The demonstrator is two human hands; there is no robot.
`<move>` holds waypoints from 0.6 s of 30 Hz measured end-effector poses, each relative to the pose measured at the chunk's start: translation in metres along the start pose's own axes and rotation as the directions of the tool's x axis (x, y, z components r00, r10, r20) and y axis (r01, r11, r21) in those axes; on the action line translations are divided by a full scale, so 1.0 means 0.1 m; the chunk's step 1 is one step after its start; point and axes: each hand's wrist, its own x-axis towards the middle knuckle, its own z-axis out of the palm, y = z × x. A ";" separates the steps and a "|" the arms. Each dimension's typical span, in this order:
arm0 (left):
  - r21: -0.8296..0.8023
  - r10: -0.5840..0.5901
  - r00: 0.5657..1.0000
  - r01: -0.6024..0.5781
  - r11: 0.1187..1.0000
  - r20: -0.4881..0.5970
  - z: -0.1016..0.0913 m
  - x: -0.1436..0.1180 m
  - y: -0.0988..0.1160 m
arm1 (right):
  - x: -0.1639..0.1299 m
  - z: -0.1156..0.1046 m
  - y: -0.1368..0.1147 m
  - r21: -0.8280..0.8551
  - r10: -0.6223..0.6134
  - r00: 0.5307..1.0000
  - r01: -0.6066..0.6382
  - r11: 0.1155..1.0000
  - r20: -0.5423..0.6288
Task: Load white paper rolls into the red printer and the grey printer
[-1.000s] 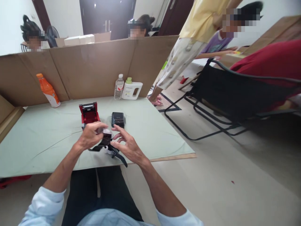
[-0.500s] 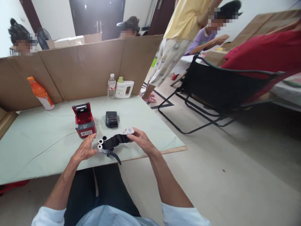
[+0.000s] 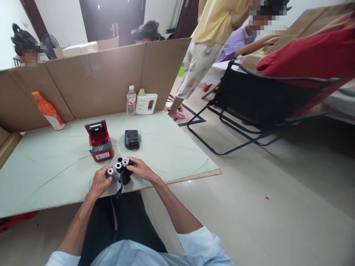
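Rolls [image 3: 118, 166] in black pouch [image 3: 124, 177] at near table edge [image 3: 55, 170]; left hand [image 3: 100, 182] fingers curled gripping left roll, right hand [image 3: 140, 170] fingers bent on pouch.

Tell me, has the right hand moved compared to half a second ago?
Yes. The right hand came back left toward the left hand, nearer the red printer.

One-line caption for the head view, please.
Left hand and right hand hold small paper rolls in a black pouch before an open red printer.
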 end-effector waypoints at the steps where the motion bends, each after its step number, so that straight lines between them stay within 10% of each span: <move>1: -0.053 -0.017 1.000 0.017 0.998 0.010 -0.05 -0.01 0.01 | -0.01 -0.01 0.01 -0.013 0.009 1.000 -0.010 1.000 -0.023; 10: -0.179 0.178 0.980 -0.192 0.965 -0.092 -0.61 0.03 0.35 | -0.08 -0.13 0.08 -0.104 0.055 0.987 -0.071 0.992 -0.153; 15: -0.173 0.254 0.962 -0.267 0.948 -0.098 -0.72 0.09 0.47 | -0.08 -0.03 -0.31 -0.175 -0.138 0.940 0.086 0.981 -0.311; 18: -0.174 0.300 0.948 -0.315 0.933 -0.106 -0.75 0.13 0.53 | -0.12 0.19 -0.57 -0.014 -0.092 0.980 0.091 0.996 -0.176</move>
